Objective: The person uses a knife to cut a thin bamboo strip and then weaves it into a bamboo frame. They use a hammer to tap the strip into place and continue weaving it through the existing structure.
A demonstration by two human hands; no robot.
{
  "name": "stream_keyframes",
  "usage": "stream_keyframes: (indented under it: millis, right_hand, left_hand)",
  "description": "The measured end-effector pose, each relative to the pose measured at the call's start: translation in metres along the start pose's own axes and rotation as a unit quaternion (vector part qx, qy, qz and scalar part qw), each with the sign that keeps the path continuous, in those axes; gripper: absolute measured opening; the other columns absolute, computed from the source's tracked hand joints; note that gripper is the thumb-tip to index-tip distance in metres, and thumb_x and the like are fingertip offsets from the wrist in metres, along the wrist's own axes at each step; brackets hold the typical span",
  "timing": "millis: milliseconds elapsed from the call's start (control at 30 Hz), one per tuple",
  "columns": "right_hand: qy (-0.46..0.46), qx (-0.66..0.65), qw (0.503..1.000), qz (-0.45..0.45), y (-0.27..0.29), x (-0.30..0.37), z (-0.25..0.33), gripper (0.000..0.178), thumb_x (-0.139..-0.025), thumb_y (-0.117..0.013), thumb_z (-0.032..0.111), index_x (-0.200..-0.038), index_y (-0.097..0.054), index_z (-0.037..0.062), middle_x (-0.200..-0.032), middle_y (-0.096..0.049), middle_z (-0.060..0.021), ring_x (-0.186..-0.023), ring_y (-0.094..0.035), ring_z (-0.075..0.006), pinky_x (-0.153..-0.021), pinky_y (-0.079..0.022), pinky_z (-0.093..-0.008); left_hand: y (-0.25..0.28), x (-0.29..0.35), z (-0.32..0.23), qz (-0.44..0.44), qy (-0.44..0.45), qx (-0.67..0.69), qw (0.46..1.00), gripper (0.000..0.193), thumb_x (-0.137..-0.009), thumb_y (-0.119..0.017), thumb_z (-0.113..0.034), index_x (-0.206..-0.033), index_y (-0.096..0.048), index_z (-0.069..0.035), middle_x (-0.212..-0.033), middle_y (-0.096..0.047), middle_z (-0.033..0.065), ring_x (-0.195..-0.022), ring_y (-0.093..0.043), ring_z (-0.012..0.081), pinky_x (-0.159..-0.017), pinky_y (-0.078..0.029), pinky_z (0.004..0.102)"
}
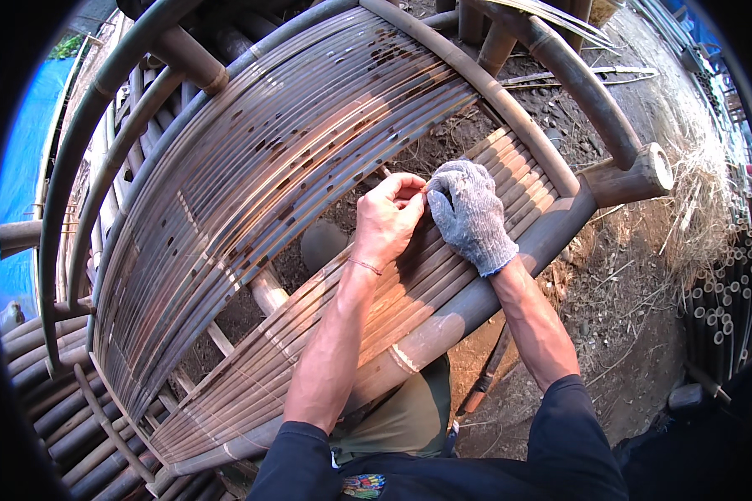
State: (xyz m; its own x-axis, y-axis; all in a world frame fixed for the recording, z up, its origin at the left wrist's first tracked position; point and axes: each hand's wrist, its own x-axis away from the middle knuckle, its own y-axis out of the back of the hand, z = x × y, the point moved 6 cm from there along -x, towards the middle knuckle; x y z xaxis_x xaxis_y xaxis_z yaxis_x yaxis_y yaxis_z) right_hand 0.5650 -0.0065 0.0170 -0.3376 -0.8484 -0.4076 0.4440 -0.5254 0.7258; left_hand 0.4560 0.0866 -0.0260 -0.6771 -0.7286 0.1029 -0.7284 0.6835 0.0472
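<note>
My bare left hand point(386, 219) and my right hand point(470, 215), in a grey knitted glove, meet with fingertips pinched together. Whatever lies between the fingers is too small to make out. Both hands are just above the near bamboo slats point(297, 346) of a large bamboo bench. A thick bamboo pole point(443, 330) runs along the bench's front edge, below my forearms. Beyond a gap, a second, wider panel of thin slats point(267, 159) with dark blotches curves away to the far left.
A bamboo armrest point(581, 92) rises at the far right, another frame point(100, 125) at the left. Cut bamboo tubes point(723, 309) are stacked at right, near dry straw point(698, 200). A blue tarp point(25, 167) hangs at left. A long dark tool point(483, 380) lies below the front pole.
</note>
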Motion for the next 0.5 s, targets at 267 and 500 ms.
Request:
stream_keyframes:
  millis: [267, 500]
  right_hand:
    - [-0.009, 0.042, 0.999, 0.011, -0.001, -0.001, 0.000, 0.011, -0.084, -0.069, 0.012, -0.093, -0.063, 0.0078, -0.103, -0.064, -0.0111, -0.105, -0.059, -0.0336, -0.094, -0.045, -0.0446]
    - [-0.009, -0.013, 0.994, -0.104, 0.012, 0.001, 0.007, 0.022, -0.078, -0.075, 0.012, -0.098, -0.067, 0.0125, -0.107, -0.065, -0.0099, -0.107, -0.061, -0.0325, -0.097, -0.048, -0.0458]
  left_hand:
    - [-0.002, 0.000, -0.010, 0.045, 0.113, -0.023, 0.992, 0.015, -0.094, -0.065, -0.006, -0.106, -0.069, 0.000, -0.088, -0.070, 0.0021, -0.076, -0.065, 0.0066, -0.064, -0.055, 0.0229]
    - [0.004, -0.009, 0.000, 0.063, 0.150, 0.004, 0.987, 0.015, -0.093, -0.065, -0.012, -0.101, -0.071, -0.001, -0.079, -0.068, 0.0025, -0.064, -0.064, 0.0094, -0.054, -0.055, 0.0266]
